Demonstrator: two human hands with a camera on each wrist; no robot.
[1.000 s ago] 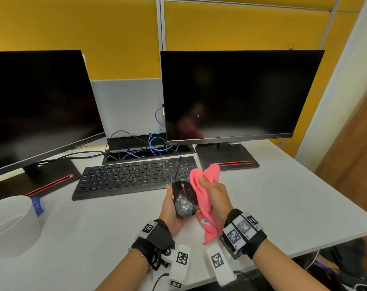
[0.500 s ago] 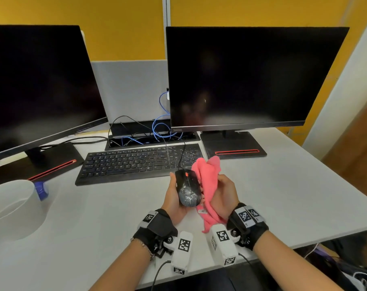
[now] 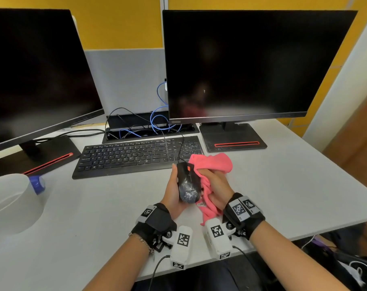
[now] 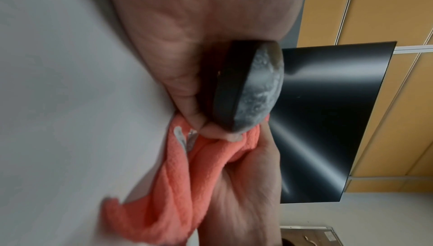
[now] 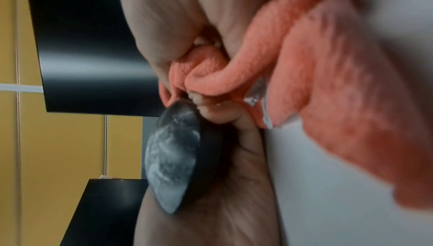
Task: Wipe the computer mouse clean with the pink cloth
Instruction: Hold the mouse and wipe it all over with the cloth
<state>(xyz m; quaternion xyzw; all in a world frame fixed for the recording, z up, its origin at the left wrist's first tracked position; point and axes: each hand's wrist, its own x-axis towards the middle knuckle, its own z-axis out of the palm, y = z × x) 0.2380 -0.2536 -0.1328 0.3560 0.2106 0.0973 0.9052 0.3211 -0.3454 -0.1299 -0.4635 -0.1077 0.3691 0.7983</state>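
A black wired computer mouse (image 3: 187,183) with a whitish smear on its back (image 4: 257,91) is held just above the desk. My left hand (image 3: 174,192) cups it from the left and underneath, fingers curled round its body. My right hand (image 3: 217,189) grips a bunched pink cloth (image 3: 212,164) and holds it against the mouse's right side. The cloth's tail (image 4: 178,190) hangs down toward the desk. In the right wrist view the smeared mouse (image 5: 173,157) sits beside the cloth (image 5: 328,83). The mouse's underside is hidden.
A black keyboard (image 3: 134,156) lies just beyond the hands, with two dark monitors (image 3: 247,64) (image 3: 35,70) on stands behind it. Cables (image 3: 157,124) run between them. A white roll (image 3: 10,204) and a blue cap (image 3: 37,183) sit at the left. The desk edge (image 3: 304,229) is near.
Both hands stay on the mouse and cloth. The cloth's top has spread out to the right, and the right hand has slid slightly along the mouse's side.
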